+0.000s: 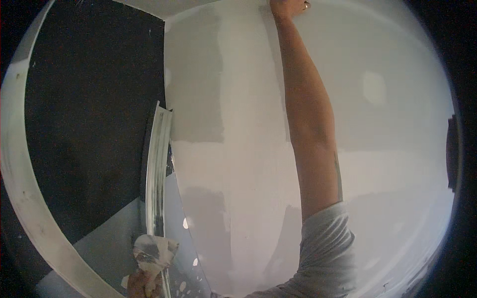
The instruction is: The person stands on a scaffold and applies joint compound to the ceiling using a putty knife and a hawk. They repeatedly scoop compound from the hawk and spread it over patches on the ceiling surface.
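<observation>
Left grip [145, 286]: scraper [157, 250] held | right grip [289, 7]: cut off, state cannot be told | wall [407, 119]: white bands [251, 164] seemingly coated, grey areas [196, 84] left

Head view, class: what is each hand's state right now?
Left hand: closed, holding a smeared scraper.
Right hand: cut off at the top; state cannot be told.

Upright strip [158, 174] obstructs left; pale wall [397, 124] open rightward.
</observation>
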Demonstrator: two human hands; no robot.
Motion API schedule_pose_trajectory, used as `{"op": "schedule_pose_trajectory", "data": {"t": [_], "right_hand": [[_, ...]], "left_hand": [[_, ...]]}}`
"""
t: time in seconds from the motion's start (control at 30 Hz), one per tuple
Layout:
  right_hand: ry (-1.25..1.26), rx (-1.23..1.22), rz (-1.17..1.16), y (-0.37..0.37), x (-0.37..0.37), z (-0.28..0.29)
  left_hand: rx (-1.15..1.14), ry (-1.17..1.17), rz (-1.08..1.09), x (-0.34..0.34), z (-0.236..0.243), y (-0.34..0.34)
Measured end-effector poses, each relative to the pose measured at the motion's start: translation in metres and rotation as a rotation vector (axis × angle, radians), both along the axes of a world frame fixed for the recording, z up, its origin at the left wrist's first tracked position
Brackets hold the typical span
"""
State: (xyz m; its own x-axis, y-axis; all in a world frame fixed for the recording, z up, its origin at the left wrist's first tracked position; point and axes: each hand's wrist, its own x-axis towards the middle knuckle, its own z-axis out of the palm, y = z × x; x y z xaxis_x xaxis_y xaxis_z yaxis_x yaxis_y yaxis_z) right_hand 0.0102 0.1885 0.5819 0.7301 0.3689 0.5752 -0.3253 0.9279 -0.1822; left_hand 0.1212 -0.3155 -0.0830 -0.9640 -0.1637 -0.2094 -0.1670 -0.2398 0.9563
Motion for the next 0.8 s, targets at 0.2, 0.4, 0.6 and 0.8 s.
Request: {"op": "schedule_pose_trajectory", "data": {"t": [0.2,0.4,0.6,0.8], "right_hand": [[-0.062,0.007,0.073,-0.045,-0.051,0.009],[-0.230,0.034,0.238,-0.132,-0.081,0.002],[-0.231,0.054,0.101,-0.161,-0.117,0.006],[-0.385,0.305,0.249,-0.181,-0.138,-0.043]], "left_hand": [[0.048,0.062,0.037,0.002,-0.014,-0.008],[0.047,0.030,0.056,0.005,-0.008,-0.018],[0.054,0.026,0.051,0.005,-0.001,-0.024],[0.063,-0.011,0.082,0.018,0.014,0.001]]}}
